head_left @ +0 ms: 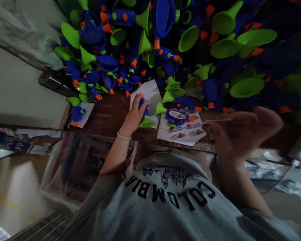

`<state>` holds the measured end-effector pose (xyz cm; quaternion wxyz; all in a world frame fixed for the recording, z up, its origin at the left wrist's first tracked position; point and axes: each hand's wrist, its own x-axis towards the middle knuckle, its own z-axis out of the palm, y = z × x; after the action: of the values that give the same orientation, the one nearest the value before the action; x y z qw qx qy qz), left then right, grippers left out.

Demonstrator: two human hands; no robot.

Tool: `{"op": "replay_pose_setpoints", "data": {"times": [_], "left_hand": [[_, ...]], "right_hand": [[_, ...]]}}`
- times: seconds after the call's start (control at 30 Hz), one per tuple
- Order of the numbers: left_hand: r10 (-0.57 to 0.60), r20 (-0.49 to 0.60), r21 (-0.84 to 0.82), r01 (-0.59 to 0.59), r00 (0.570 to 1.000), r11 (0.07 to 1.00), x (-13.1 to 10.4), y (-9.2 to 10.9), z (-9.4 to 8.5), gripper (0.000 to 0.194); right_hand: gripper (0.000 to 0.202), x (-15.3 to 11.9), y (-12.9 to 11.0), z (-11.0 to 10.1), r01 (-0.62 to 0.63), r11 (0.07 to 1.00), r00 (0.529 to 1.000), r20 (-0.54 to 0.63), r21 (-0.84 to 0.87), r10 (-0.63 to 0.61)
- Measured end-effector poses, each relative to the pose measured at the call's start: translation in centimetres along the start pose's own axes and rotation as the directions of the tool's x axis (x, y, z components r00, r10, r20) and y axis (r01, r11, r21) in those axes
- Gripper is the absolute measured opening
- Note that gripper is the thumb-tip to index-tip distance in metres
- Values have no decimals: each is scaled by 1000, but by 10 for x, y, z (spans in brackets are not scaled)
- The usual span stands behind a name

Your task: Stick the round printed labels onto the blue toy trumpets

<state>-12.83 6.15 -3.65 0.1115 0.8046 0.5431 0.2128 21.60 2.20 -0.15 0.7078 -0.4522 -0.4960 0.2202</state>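
Note:
My left hand (136, 112), with a pale bangle at the wrist, is closed around a blue toy trumpet (146, 118) with a green bell and orange mouthpiece. The trumpet rests over white paper (153, 95) on the brown table. To the right, my right hand (237, 130) is raised near the table edge, slightly blurred. Its thumb and finger pinch a thin flat piece (217, 120), seen edge-on, like a sticker. Between the hands is a stack of sticker sheets (177, 135). Another toy trumpet (177, 116) lies on it, an oval sticker on its blue body.
A large heap of blue and green toy trumpets (130, 40) covers the back of the table (102, 112). A single trumpet (77, 113) sits on paper at the left, near a dark cylinder (56, 82). A plastic-lined box (72, 164) stands below the table's front edge.

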Motion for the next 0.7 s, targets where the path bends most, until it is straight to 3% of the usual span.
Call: {"op": "replay_pose_setpoints", "data": {"times": [0.13, 0.23, 0.3, 0.37, 0.43, 0.47, 0.53, 0.6, 0.7], "left_hand": [[24, 253, 208, -78, 967, 975, 5, -1, -25, 74], [0, 241, 315, -79, 970, 946, 6, 14, -45, 74], [14, 173, 345, -74, 985, 936, 8, 39, -49, 63], [66, 141, 327, -110, 988, 939, 12, 73, -40, 49], [162, 194, 268, -211, 968, 940, 18, 109, -20, 42], [202, 239, 243, -260, 950, 935, 22, 126, -8, 45], [155, 308, 259, -239, 939, 936, 30, 149, 13, 61], [59, 344, 303, -170, 937, 938, 37, 160, 28, 67], [16, 352, 319, -137, 936, 938, 45, 156, 33, 58]], "right_hand": [[92, 2, 7, -13, 116, 993, 992, 55, -5, -116], [89, 1, 14, -16, 67, 998, 998, 12, -9, -67], [89, -1, 14, -14, -9, 1000, 1000, -22, -13, 9], [88, -3, 10, -10, -99, 995, 994, -53, -15, 98], [87, -4, 4, -5, -160, 987, 985, -61, -10, 159], [86, -5, 1, -3, -178, 984, 982, -60, -5, 178], [86, -5, -4, 0, -199, 980, 978, -59, 10, 199], [85, -7, -5, 2, -216, 976, 975, -53, 32, 218], [85, -10, 2, 1, -252, 965, 966, -41, 67, 255]]}}
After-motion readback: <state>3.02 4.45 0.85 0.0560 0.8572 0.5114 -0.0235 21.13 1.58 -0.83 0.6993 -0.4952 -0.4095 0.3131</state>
